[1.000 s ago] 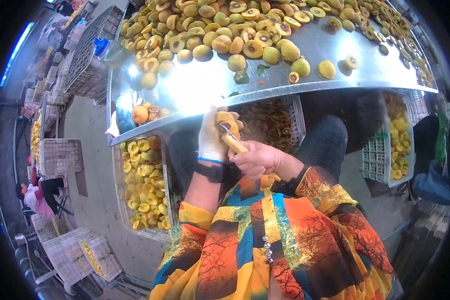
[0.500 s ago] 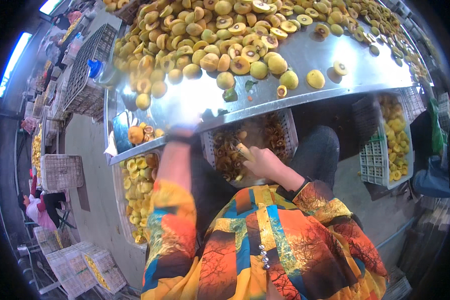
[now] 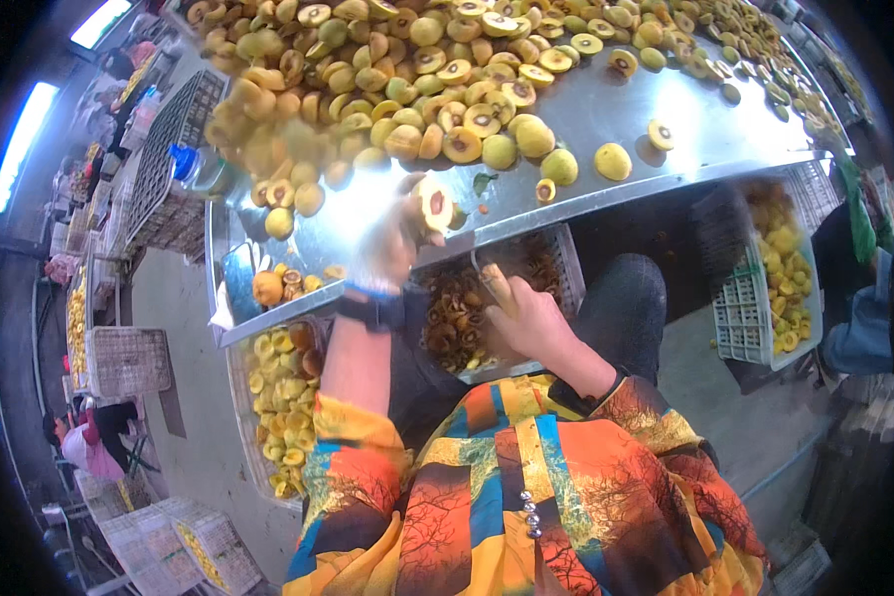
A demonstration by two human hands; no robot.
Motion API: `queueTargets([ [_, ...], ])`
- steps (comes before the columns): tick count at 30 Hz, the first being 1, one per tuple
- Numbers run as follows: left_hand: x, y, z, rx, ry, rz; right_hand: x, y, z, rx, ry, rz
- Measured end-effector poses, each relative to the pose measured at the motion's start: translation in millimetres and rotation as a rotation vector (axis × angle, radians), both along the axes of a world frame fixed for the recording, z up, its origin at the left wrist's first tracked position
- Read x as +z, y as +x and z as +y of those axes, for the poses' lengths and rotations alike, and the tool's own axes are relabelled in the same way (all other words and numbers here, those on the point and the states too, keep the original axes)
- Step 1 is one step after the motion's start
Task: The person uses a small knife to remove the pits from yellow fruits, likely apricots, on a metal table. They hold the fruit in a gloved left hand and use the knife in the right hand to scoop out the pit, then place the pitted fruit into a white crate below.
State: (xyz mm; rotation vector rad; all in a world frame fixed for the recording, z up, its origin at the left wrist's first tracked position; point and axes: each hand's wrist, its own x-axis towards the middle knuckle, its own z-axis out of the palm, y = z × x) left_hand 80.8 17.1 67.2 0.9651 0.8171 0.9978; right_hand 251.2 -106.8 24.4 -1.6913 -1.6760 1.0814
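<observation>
My left hand (image 3: pixel 395 243), partly blurred, is raised over the near edge of the metal table (image 3: pixel 606 204). It grips a halved yellow peach (image 3: pixel 434 205) whose cut face and reddish centre show. Lower and to the right, my right hand (image 3: pixel 538 323) is closed round the wooden handle (image 3: pixel 499 288) of a small tool. Thin metal seems to rise from the tool's far end, but its shape is not clear. The tool is apart from the peach. Below both hands stands a crate (image 3: pixel 572 268) with brown pits and scraps in it.
Many halved peaches (image 3: pixel 462 145) are heaped on the table. Crates of yellow halves stand at the left (image 3: pixel 240 397) and right (image 3: pixel 740 316) of my legs. A blue-capped container (image 3: pixel 201 171) is at the table's left end. Farther left, a person (image 3: pixel 94 442) sits near stacked crates.
My left hand has come up from the table edge, and a peach half now shows in it. My right hand, with the tool, has shifted slightly right.
</observation>
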Motion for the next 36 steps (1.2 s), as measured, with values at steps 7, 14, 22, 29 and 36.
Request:
queueTargets([
  [7,-25.1,6.0,-65.8,0.341,-0.282,-0.248,16.7,-32.1,-0.6,0.064,-0.034,0.004],
  [14,-24.1,22.9,-78.5,0.388,-0.041,-0.075,19.4,-37.4,-10.6,-0.003,-0.022,-0.042],
  [22,-18.8,34.3,-88.8,0.451,-0.038,-0.126,23.8,-41.2,-17.6,-0.03,0.033,-0.021],
  [29,-13.3,25.1,-86.1,0.361,-0.094,-0.048,33.6,-43.2,-22.1,0.065,-0.053,-0.061],
  [36,-6.3,9.3,-82.8,0.323,-0.22,-0.088,43.4,-42.9,-17.6,0.098,-0.184,0.151],
])
